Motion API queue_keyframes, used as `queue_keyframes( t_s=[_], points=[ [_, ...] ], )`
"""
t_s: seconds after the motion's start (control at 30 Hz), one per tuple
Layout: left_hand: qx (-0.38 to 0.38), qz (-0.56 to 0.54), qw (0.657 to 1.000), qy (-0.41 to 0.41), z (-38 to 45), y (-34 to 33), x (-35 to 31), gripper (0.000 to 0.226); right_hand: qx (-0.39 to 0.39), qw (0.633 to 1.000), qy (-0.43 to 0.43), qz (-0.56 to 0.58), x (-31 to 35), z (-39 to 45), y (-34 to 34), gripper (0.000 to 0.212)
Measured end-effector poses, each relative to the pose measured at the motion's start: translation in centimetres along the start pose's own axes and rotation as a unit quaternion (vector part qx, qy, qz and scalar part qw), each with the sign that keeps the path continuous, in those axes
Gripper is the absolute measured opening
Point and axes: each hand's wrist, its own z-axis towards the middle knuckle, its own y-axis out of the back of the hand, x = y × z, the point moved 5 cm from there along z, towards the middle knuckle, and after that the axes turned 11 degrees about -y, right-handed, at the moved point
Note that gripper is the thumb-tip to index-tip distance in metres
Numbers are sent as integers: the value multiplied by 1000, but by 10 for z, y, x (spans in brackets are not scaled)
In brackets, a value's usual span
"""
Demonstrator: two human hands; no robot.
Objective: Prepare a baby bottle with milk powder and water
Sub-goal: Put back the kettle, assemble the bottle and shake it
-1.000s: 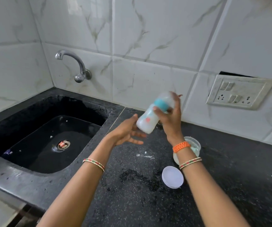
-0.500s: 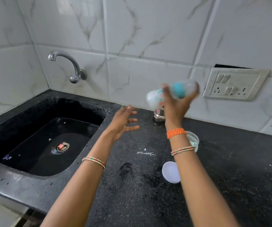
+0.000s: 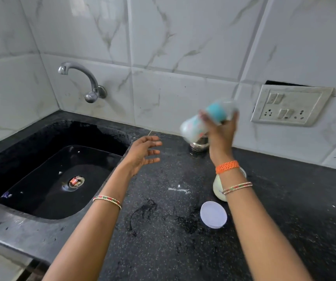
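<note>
My right hand (image 3: 221, 130) grips the baby bottle (image 3: 195, 126) high over the black counter. The bottle lies almost sideways and is blurred; its teal collar and clear cap (image 3: 220, 110) point right, its white base points left. My left hand (image 3: 142, 153) hovers lower and to the left, fingers spread, holding nothing. A milk powder tub (image 3: 218, 188) stands on the counter, partly hidden behind my right wrist. Its round white lid (image 3: 213, 214) lies flat in front of it.
A small steel cup (image 3: 199, 146) stands by the wall beneath the bottle. Spilled white powder (image 3: 178, 189) and wet patches mark the black counter (image 3: 163, 240). A black sink (image 3: 51, 175) with a wall tap (image 3: 82, 80) is on the left. A switch socket plate (image 3: 290, 105) hangs at right.
The bottle has swung from base-down near my left hand to nearly sideways and higher. My left hand has drawn away from it and spread open. The view has shifted slightly.
</note>
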Motion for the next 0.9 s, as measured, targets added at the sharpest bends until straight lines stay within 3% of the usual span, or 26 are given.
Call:
queue_keyframes(
  t_s=[0.03,0.1,0.17,0.23,0.3,0.33,0.4,0.5,0.53,0.6,0.67,0.73,0.8,0.87,0.9],
  points=[
    [-3,-8,1000,1,0,0,1,17,-46,999,8,24,1,7,11,61],
    [14,-4,1000,10,-1,-2,2,16,24,999,6,22,12,10,10,40],
    [37,15,999,14,1,-6,1,17,116,989,30,-87,16,5,4,52],
    [29,6,1000,5,4,-6,-2,16,79,993,51,-67,12,10,15,61],
    [23,-16,1000,3,6,-9,-1,16,63,997,12,-53,2,12,22,66],
    [33,-16,999,7,5,-12,0,16,99,994,21,-53,2,8,20,68],
    [65,11,998,11,4,-19,1,16,187,979,-40,-72,-5,-7,10,63],
    [58,-2,998,-1,6,-20,-1,17,122,986,-113,6,-21,1,6,43],
    [57,-2,998,-1,6,-20,-1,16,118,984,-131,-16,-16,0,3,44],
    [73,23,997,3,2,-20,-1,16,105,986,-102,-86,-12,3,-2,48],
    [61,21,998,1,4,-16,-1,16,73,989,-67,-111,-10,4,-2,32],
    [32,0,999,2,4,-8,-1,17,32,993,-95,-55,-16,-4,-1,19],
    [36,11,999,8,2,-5,0,16,35,991,-132,-3,-16,-5,-4,35],
    [45,26,999,10,0,-4,0,16,47,986,-96,-130,-23,-10,-11,49],
    [37,23,999,8,1,-3,0,16,44,986,-76,-142,-23,-14,-14,50]
  ],
)
